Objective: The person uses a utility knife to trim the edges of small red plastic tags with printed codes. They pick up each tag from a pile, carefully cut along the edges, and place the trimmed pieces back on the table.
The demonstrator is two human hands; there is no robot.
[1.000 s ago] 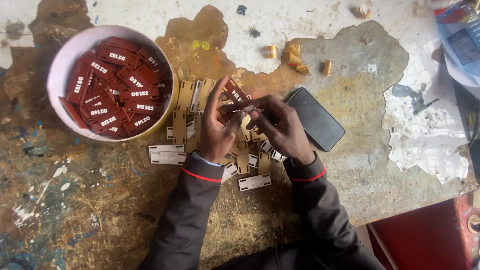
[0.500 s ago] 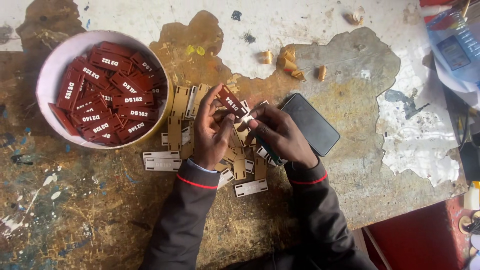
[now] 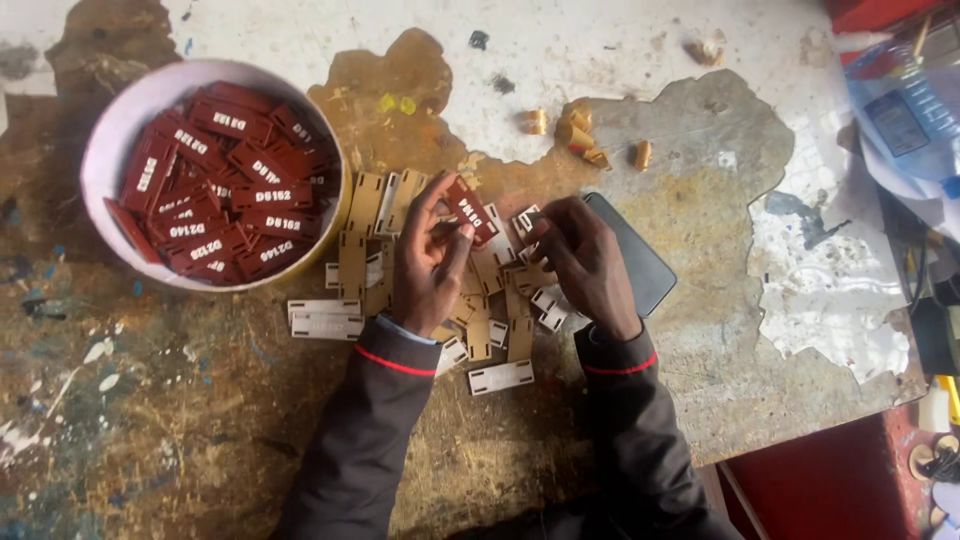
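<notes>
My left hand (image 3: 428, 262) pinches 1 red tag (image 3: 470, 208), right of the bowl (image 3: 112, 150). My right hand (image 3: 585, 258) is curled over the tan tags (image 3: 495, 300); its grip I cannot tell.

left hand (image 3: 428, 262) pinches a dark red tag (image 3: 470, 208) just right of the round bowl (image 3: 112, 140) of red tags; right hand (image 3: 585, 262) fingers a small white piece (image 3: 527, 220), farther right of the bowl, over scattered tan tags (image 3: 365, 235)

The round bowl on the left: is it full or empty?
Nearly full. The bowl holds a heap of dark red tags with white lettering, stacked several deep up towards its rim.
</notes>
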